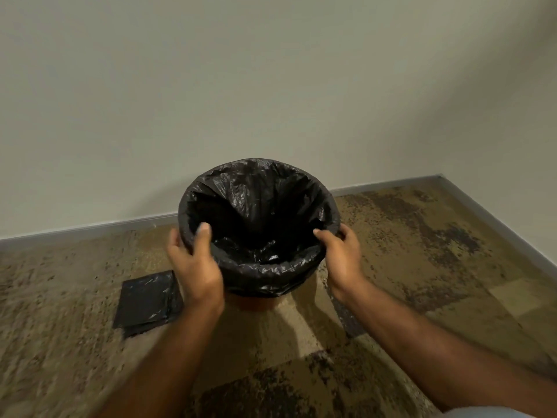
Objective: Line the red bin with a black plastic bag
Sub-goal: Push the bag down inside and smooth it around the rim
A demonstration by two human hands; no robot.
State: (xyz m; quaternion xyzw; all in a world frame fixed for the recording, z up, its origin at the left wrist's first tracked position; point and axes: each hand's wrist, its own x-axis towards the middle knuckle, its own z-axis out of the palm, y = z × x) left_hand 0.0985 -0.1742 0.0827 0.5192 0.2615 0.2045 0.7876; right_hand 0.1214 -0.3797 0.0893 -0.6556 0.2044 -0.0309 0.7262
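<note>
A black plastic bag sits inside the bin, its edge folded down over the whole rim. Only a thin reddish strip of the bin shows under the bag's hem at the front. My left hand grips the rim on the near left, thumb inside the bag and fingers outside. On the near right, my right hand holds the rim, thumb over the edge and fingers around the outside. The bin stands on the floor close to the wall.
A folded stack of black bags lies on the speckled brown floor left of the bin. The pale wall rises just behind, with a grey skirting that turns a corner at the far right.
</note>
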